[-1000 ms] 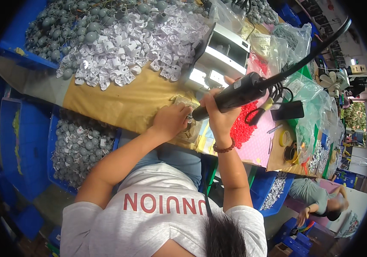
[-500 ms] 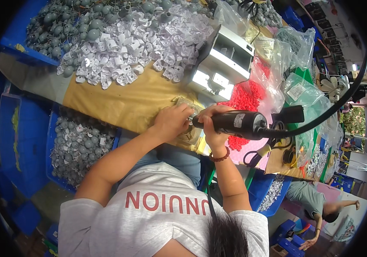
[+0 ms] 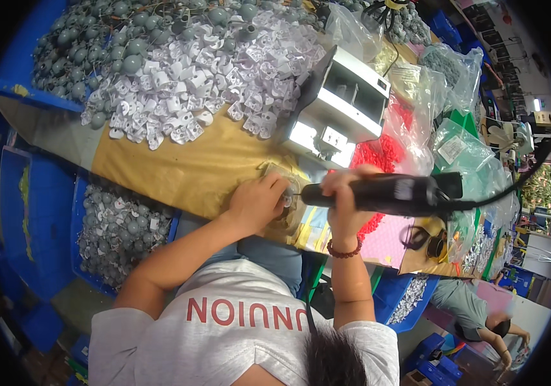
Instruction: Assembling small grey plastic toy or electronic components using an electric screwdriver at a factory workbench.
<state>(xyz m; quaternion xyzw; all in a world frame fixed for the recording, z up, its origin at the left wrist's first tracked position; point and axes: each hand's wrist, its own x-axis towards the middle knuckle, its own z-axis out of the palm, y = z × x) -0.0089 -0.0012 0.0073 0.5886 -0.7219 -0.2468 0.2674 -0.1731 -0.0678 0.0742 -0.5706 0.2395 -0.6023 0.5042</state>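
On the brown-covered bench [image 3: 172,164], in front of the lap, I count one power screwdriver [image 3: 397,195], one small pale part [image 3: 287,199], one white machine [image 3: 340,106] and the wearer's two bare hands; the heaped white pieces [image 3: 185,90] and grey balls [image 3: 70,61] are too many for me to number. The screwdriver is a thick black cylinder with a thin bit and a black cord [image 3: 532,172]. Its long axis lies nearly level across my view, bit pointing left at the small pale part; I cannot tell whether they touch. The right hand [image 3: 348,202] wraps its front half; the left hand's [image 3: 256,202] fingers bunch narrowly beside the part, their grip unclear to me.
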